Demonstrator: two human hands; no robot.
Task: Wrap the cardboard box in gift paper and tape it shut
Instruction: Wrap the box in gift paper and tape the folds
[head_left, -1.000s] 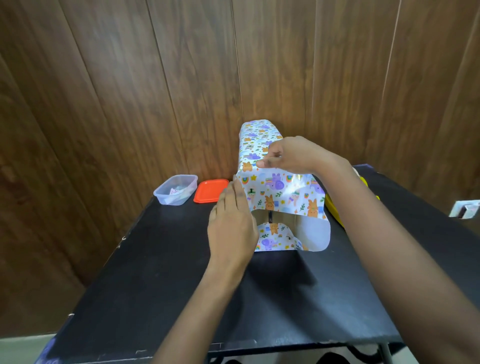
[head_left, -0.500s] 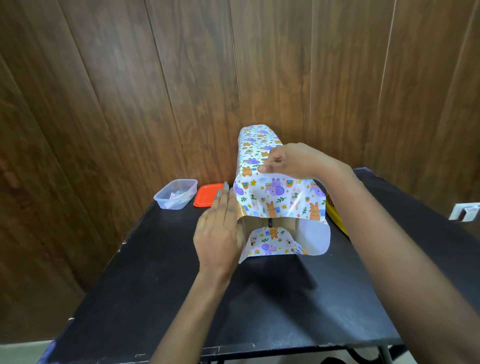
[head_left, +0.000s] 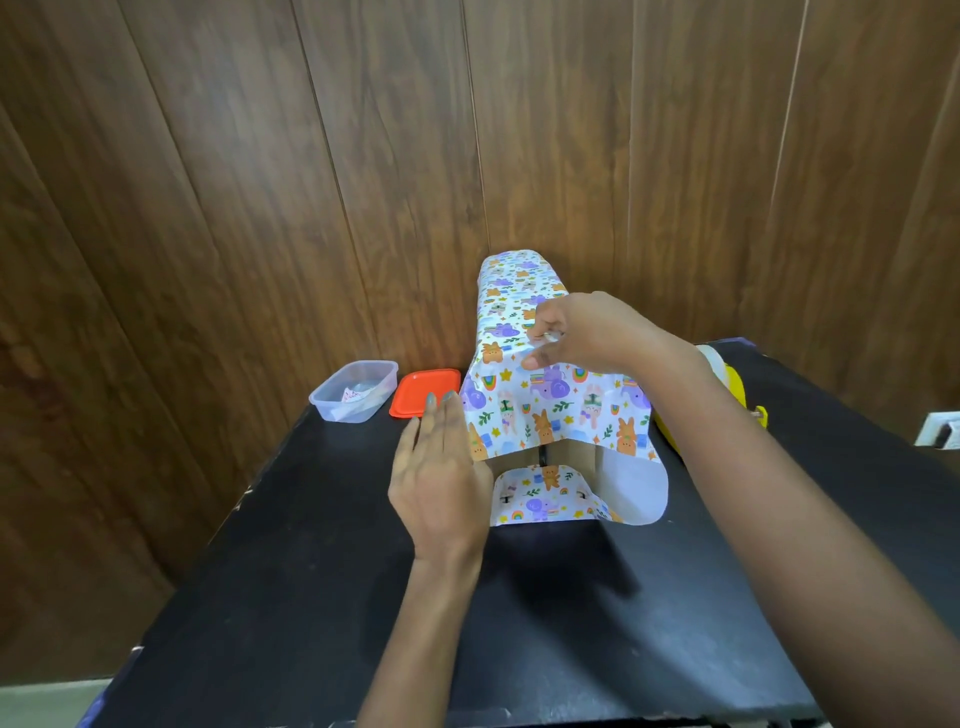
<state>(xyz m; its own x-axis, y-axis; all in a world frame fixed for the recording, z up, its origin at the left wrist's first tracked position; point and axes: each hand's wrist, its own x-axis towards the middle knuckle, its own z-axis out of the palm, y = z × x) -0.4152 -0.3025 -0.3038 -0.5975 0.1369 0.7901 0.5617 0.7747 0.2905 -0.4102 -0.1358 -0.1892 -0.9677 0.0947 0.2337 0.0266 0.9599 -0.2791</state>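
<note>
- gift paper (head_left: 550, 400): glossy printed paper, white underside
- table (head_left: 291, 571): matt black
- container (head_left: 354, 391): clear plastic
- lid (head_left: 427, 391): smooth orange plastic
- wall (head_left: 260, 182): brown wood grain

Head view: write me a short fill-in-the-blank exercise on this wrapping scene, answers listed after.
The left hand, beside the gift paper, has ____ fingers, not curled.
The right hand pinches the paper on ____ of the cardboard box.
The orange lid lies ____ the clear container, not on it.
Missing words: straight; top; beside.

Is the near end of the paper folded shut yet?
No, open: the top flap hangs down, the bottom flap lies flat, and cardboard shows between them.
</note>
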